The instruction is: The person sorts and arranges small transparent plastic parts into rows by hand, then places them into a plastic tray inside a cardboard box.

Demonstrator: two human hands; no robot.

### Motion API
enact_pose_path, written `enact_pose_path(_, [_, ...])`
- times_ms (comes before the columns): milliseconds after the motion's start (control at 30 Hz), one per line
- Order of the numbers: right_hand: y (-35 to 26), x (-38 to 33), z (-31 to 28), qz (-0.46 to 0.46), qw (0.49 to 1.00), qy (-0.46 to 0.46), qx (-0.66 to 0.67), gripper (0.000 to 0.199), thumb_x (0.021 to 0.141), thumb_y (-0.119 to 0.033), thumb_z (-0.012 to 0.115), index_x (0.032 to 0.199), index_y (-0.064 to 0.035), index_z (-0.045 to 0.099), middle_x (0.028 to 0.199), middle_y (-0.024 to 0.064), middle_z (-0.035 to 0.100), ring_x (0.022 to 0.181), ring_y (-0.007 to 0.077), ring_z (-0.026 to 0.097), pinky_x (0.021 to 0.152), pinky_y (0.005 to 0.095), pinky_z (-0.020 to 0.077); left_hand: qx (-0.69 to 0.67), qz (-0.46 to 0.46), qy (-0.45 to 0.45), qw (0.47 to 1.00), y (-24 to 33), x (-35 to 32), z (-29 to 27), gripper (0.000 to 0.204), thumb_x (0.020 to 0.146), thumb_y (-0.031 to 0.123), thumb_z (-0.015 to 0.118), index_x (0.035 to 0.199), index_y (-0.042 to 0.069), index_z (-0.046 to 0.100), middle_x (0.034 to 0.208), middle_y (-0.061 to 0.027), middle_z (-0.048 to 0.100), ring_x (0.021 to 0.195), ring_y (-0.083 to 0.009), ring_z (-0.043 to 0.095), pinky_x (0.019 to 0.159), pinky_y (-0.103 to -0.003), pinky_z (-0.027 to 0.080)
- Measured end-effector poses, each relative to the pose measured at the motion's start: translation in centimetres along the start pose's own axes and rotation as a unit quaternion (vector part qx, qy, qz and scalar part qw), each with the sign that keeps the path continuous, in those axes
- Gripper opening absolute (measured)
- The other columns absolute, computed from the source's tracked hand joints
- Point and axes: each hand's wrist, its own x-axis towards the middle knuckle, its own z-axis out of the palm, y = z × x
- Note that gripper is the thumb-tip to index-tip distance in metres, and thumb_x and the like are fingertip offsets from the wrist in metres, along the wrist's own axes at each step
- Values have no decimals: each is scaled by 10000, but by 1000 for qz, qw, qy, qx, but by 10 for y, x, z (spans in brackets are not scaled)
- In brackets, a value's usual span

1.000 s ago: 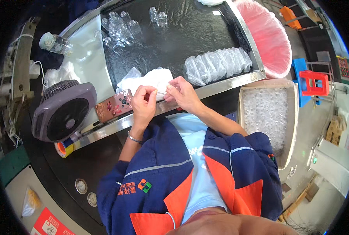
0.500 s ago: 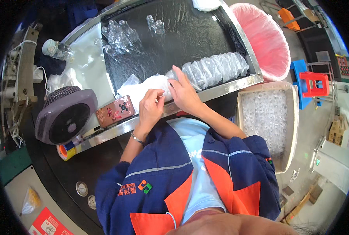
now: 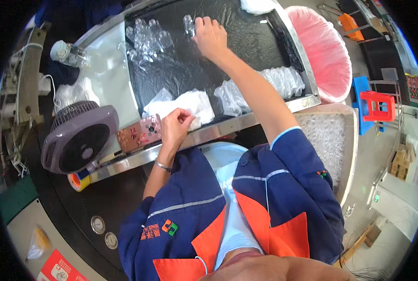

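Got clear plastic piece (image 3: 188, 24) on black sheet (image 3: 251, 40), just left of R hand (image 3: 211, 38), fingers bent down; can't tell if pinching anything. Set apart from clear pile (image 3: 145, 40), prob. for easier pickup. Holding L hand (image 3: 175, 127) beside white cloth (image 3: 198, 104), thumb + finger pressed tog.; can't see anything betw. Got bagged row (image 3: 284, 79) along near metal rim (image 3: 237, 123), prob. to save space. See orange lettering (image 3: 150, 233) on navy jacket (image 3: 293, 215).
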Motion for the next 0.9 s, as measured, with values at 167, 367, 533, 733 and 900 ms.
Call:
enact_pose_path(167, [4, -20, 4, -20, 995, 36, 92, 352, 781, -178, 716, 1018, -60, 483, 917, 117, 578, 828, 311, 641, 666, 422, 545, -11, -10, 20, 1000, -3, -8, -16, 138, 820, 95, 708, 902, -11, 679, 724, -31, 664, 630, -80, 586, 588, -241, 478])
enact_pose_path(367, [-19, -115, -65, 84, 922, -105, 362, 306, 847, -156, 647, 1082, -39, 489, 915, 173, 603, 690, 274, 637, 612, 377, 526, -222, -46, -30, 974, -28, -9, -17, 110, 870, 70, 654, 939, -13, 675, 786, -26, 669, 652, -82, 616, 585, -204, 474])
enact_pose_path(533, [-55, -161, -95, 294, 554, -367, 687, 284, 952, -124, 493, 1219, -28, 484, 875, 81, 568, 625, 115, 545, 469, 236, 423, -312, -81, -46, 945, -19, -13, -25, 94, 885, 64, 633, 942, 8, 685, 812, -21, 666, 687, -68, 609, 607, -199, 471])
enact_pose_path(733, [-63, -170, -72, 360, 336, -455, 742, 403, 989, -176, 448, 1366, -33, 455, 883, 55, 543, 605, 97, 513, 474, 208, 410, -293, -97, -19, 951, -23, -14, -34, 86, 877, 42, 644, 934, -13, 678, 820, -28, 668, 715, -69, 611, 607, -204, 497])
enact_pose_path(900, [-72, -177, -78, 312, 536, -405, 672, 343, 1002, -172, 421, 1295, -18, 507, 838, 34, 544, 626, 80, 516, 511, 215, 429, -276, -85, 9, 957, -17, -19, -44, 42, 868, 32, 649, 866, -10, 645, 787, -19, 648, 695, -65, 598, 588, -207, 484])
